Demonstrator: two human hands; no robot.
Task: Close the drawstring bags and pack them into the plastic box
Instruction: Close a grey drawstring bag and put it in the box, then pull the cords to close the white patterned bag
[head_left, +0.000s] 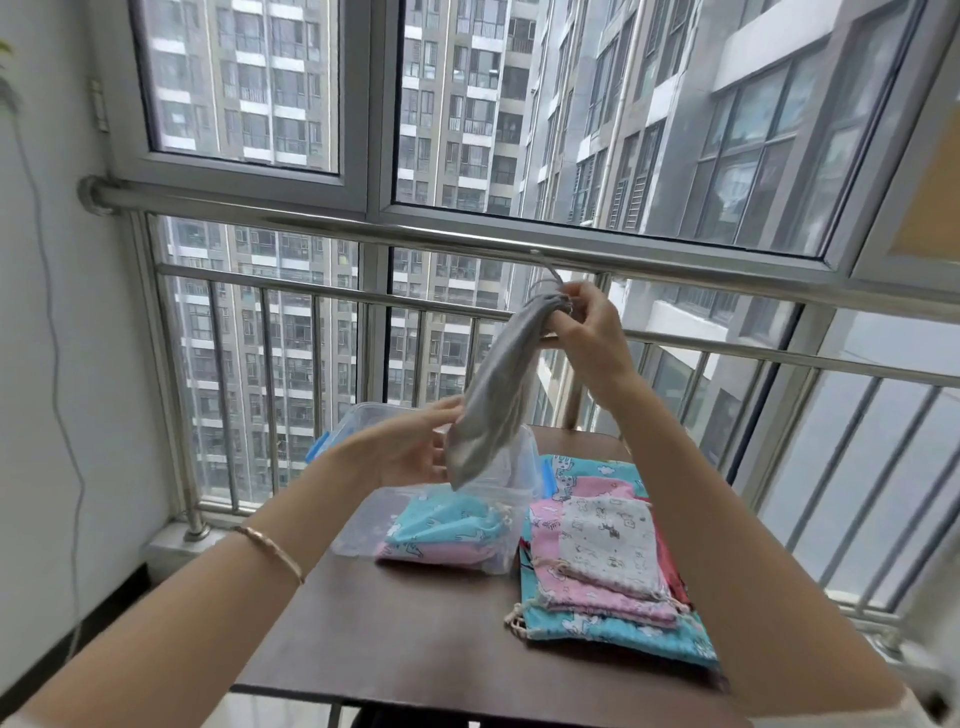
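A grey drawstring bag (496, 395) hangs in the air above the clear plastic box (358, 530). My right hand (587, 327) pinches its gathered top and cord, held high. My left hand (415, 447) is lower, fingers relaxed, touching the bag's bottom end. Inside the box lie a blue patterned bag (447, 525) over a pink one (431, 553). To the right of the box a stack of flat bags rests on the table: a white printed bag (608, 540) on top, a pink bag (576, 587) under it, a large blue bag (623, 634) at the bottom.
The dark brown table (405, 639) is small and stands against a metal railing (519, 312) and windows. A blue box-lid clip (318, 447) shows behind the box. A white wall with a hanging cable (57, 364) is on the left.
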